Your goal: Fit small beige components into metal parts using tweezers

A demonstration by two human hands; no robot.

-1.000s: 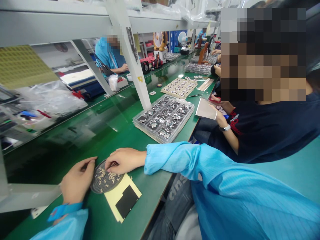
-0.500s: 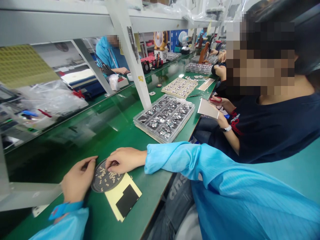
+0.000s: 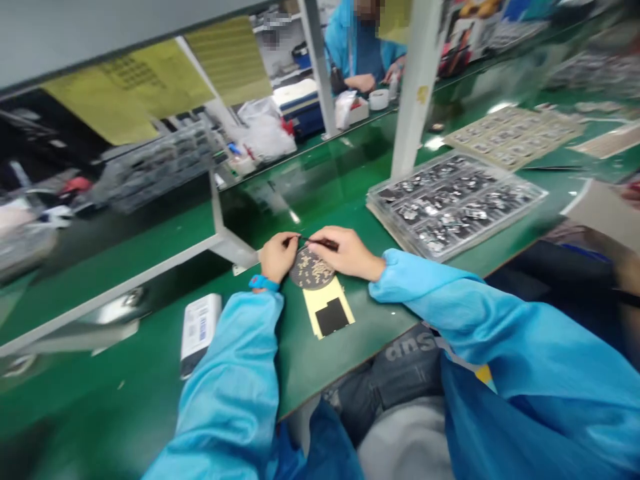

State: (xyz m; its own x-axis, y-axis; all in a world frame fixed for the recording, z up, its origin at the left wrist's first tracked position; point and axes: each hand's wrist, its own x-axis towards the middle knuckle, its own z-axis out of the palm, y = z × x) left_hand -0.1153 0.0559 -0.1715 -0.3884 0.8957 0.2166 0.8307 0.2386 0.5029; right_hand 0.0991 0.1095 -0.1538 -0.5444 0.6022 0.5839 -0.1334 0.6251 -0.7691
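Note:
My left hand (image 3: 278, 259) is closed at the left rim of a round dark mesh-like tray (image 3: 299, 278), thumb and forefinger drawn together; anything between them is too small to make out. My right hand (image 3: 346, 252) grips a slim black pen-like tool (image 3: 314, 241) above the tray's far edge. The tool's tip points left and reaches the left fingertips. Many tiny tan pieces (image 3: 321, 269) lie scattered in the tray. Under the near side of the tray sticks out a yellow sheet (image 3: 311, 303) bearing a black patch (image 3: 332, 317).
Right of my hands is a clear compartment box (image 3: 453, 200) of small metal parts, with a cream tray (image 3: 515, 137) behind. A white box (image 3: 201, 330) lies beside my left sleeve. A shelf post (image 3: 416, 87) rises from the green bench. A co-worker (image 3: 363, 53) sits opposite.
The view has swung left, bringing the white box into sight. My right hand has come up from the tan pieces and now shows the black tool, meeting the left fingertips.

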